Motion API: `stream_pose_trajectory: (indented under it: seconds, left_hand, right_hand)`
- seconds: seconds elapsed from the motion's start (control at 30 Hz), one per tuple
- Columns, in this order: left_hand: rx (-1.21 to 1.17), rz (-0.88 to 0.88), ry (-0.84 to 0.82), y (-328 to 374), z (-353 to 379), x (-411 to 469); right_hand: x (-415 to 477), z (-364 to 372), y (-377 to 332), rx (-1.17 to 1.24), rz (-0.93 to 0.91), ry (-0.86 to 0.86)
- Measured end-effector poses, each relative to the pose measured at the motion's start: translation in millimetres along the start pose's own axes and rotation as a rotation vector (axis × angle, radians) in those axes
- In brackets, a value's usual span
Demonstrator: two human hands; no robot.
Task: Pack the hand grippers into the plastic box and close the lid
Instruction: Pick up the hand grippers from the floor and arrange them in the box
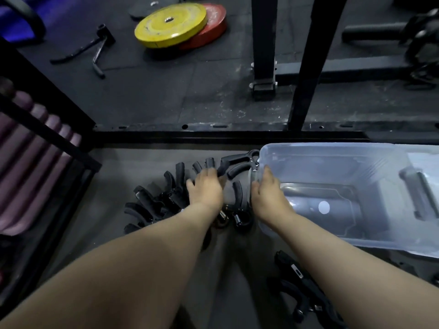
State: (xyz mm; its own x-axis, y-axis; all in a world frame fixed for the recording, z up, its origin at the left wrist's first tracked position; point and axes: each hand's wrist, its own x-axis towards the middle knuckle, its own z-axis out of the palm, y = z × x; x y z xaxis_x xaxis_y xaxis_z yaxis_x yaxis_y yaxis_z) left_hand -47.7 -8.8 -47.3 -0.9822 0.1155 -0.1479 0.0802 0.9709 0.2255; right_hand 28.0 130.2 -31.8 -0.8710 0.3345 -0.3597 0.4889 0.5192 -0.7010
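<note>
1. The clear plastic box [308, 148] stands open on the dark gym floor. A white round sticker [323, 207] shows on its inner bottom.
2. The lid [425, 162] lies at the box's right end. Whether it is joined to the box cannot be told.
3. The right hand [268, 191] is at the box's left wall, thumb inside and fingers outside, pinching the rim.
4. The left hand [206, 188] is just left of the box, palm down, with its fingers bent towards the handles of one hand gripper [237, 162]. Whether it actually grips them cannot be told through the blur.
5. That hand gripper sits against the box's far left corner, with its spring end touching the rim beside the right thumb.
6. A pile of hand grippers [154, 205] lies on the floor left of the box, partly under the left hand and forearm.
7. More black hand grippers [304, 288] lie on the floor at the near side of the box, beside the right forearm.
8. Well beyond the box to the left, a yellow weight plate [169, 24] lies partly on a red weight plate [215, 22].
9. Black rack uprights [263, 43] stand beyond the box's far side.
10. Purple rolled mats [35, 150] sit far to the left of the box.
</note>
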Motion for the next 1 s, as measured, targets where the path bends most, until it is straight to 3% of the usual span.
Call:
stream_pose_trajectory:
  seconds: [0.07,0.13,0.27,0.43,0.5,0.57,0.63,0.73,0.8,0.9,1.0]
  left_hand:
    - [-0.255,-0.179,-0.023,12.6,-37.2,4.6]
    - [-0.411,-0.248,-0.032,20.6,-70.3,4.4]
    - [-0.456,-0.099,0.024,32.7,-127.4,-11.8]
    - [-0.516,0.168,0.061,46.9,-152.3,-29.5]
    - [-0.592,0.180,0.025,51.7,-148.0,-39.0]
    - [-0.673,0.149,0.018,56.6,-138.6,-46.8]
    - [-0.793,0.051,0.022,57.9,-128.2,-52.2]
    - [-1.018,-0.102,-0.131,64.9,-109.1,-59.0]
    - [-0.949,-0.123,-0.150,68.8,-90.4,-62.7]
    - [-0.714,0.008,-0.132,70.8,-59.9,-65.5]
    - [-0.578,0.188,-0.192,79.1,-33.0,-68.7]
  right_hand:
    - [-1.6,-3.9,-1.4,0.040,0.010,-0.031]
    - [-2.1,-8.5,-2.6,0.062,0.016,-0.083]
    - [-6.9,-33.7,-16.4,0.084,0.028,-0.210]
    - [-30.8,-73.5,-44.0,-0.001,-0.277,-0.126]
    - [-38.0,-78.6,-43.1,-0.026,-0.359,-0.172]
    - [-46.5,-78.0,-37.1,0.136,-0.367,-0.265]
    - [-53.7,-78.5,-27.1,0.200,-0.366,-0.247]
    - [-51.2,-86.2,-2.9,0.232,-0.266,-0.078]
    - [-44.0,-98.1,18.9,0.266,-0.155,0.048]
    - [-30.5,-117.4,50.8,0.283,0.024,0.117]
    - [-16.4,-120.9,68.4,0.265,0.278,-0.019]
